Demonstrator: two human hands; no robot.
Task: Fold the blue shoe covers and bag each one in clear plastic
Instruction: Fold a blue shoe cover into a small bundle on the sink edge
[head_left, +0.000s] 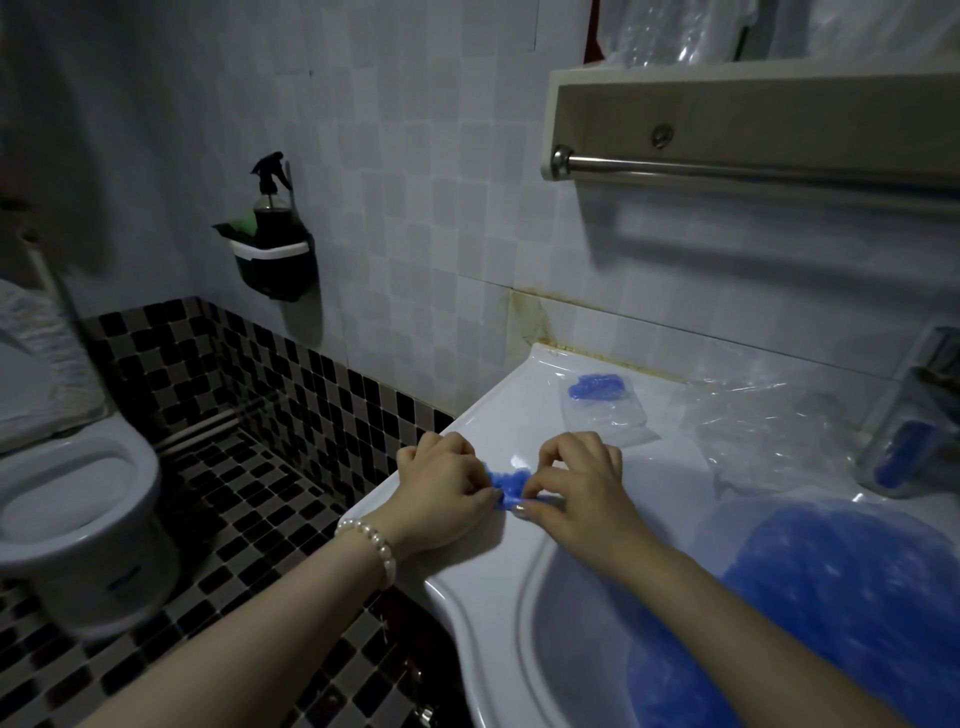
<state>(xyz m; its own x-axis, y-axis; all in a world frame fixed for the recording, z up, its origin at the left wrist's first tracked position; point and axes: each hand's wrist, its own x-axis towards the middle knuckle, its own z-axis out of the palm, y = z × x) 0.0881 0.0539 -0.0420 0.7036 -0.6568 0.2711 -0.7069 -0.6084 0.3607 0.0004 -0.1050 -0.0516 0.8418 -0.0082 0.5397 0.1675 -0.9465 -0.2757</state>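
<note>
A small bunched blue shoe cover (508, 487) lies on the left ledge of the white sink (483, 582). My left hand (441, 493) and my right hand (576, 483) both pinch it, fingertips meeting over it, so most of it is hidden. Farther back on the ledge lies a clear plastic bag (605, 415) with a folded blue shoe cover (597, 387) inside. A heap of loose clear plastic bags (763, 431) sits to the right of it. A large bag of blue shoe covers (810, 613) fills the basin.
A faucet (914, 410) stands at the far right of the sink. Above hangs a shelf with a metal towel bar (753, 169). A wall holder with a spray bottle (272, 244) is on the left wall, a toilet (67, 499) below left. The floor is checkered tile.
</note>
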